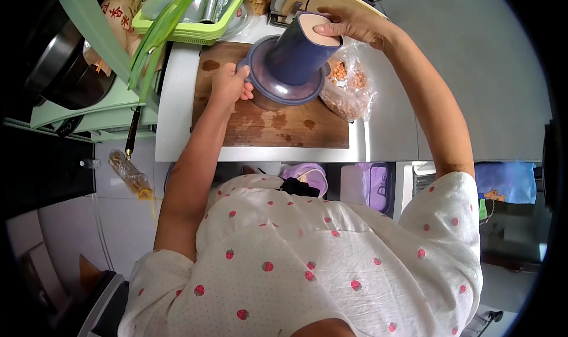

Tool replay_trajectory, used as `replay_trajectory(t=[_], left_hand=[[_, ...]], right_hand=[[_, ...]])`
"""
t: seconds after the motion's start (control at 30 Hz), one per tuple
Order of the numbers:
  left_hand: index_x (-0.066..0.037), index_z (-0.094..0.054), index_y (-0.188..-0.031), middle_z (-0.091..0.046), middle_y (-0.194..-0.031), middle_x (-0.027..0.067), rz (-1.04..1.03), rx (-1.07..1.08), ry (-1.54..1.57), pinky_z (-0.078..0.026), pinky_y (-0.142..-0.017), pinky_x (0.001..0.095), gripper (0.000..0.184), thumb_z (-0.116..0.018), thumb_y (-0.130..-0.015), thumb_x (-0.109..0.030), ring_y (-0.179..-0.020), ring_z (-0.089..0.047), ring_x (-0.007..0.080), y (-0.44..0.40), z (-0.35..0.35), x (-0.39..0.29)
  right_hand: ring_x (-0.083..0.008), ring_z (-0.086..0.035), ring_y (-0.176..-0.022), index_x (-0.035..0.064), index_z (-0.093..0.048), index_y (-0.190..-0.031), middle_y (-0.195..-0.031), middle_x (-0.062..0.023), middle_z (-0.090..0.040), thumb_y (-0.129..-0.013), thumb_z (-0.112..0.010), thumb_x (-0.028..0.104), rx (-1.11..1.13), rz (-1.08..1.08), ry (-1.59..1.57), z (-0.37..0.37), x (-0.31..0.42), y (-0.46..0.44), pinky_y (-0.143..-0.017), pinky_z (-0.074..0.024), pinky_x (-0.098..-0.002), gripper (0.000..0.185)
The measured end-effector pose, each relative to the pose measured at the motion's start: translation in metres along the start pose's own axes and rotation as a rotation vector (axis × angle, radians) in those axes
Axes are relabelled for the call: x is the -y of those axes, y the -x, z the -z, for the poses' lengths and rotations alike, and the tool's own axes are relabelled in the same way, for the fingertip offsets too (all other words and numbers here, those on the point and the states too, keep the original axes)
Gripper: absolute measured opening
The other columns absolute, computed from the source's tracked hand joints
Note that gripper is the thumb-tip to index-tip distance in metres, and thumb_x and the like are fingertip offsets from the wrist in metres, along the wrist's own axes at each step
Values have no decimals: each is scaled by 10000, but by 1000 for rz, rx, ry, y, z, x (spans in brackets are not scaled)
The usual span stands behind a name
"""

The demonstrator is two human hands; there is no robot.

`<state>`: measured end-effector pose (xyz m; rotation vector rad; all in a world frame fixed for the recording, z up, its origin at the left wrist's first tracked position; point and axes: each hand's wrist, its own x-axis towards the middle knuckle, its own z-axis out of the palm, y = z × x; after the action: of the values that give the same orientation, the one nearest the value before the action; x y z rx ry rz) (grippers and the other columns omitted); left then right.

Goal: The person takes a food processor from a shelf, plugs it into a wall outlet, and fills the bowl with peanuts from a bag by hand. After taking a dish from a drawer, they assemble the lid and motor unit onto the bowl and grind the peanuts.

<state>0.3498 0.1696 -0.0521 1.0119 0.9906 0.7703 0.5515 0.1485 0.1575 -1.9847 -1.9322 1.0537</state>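
Note:
My left hand is closed round the left side of a dark blue bowl, fingers wrapped at its rim. A tall dark blue container with a flat beige end stands tilted over the bowl, its lower end inside the rim. At its upper end, my right hand grips it with the thumb on the beige face. What lies inside the bowl and container cannot be made out. A clear plastic bag of small tan and orange pieces, perhaps nuts or beans, sits close to the bowl's right side.
Under the bowl lies a wet-spotted wooden cutting board on the white counter. A green basket holding plastic-wrapped things stands at the back left, with long green leaves hanging beside it. A cutting-board rack stands behind.

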Motion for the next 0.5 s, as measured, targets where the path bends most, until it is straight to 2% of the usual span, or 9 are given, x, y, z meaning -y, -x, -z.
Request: replay_trajectory(t=[0.5], left_hand=[[-7, -498, -801, -540, -592, 78, 9, -5, -1, -393, -385, 224, 174, -514, -854, -171, -419, -505, 126, -3, 1, 1]], right_hand=[[-315, -353, -1213, -15, -298, -1308, -1277, -239, -383, -590, -723, 500, 6, -21, 27, 5, 3, -3, -1030, -244, -379, 981]])
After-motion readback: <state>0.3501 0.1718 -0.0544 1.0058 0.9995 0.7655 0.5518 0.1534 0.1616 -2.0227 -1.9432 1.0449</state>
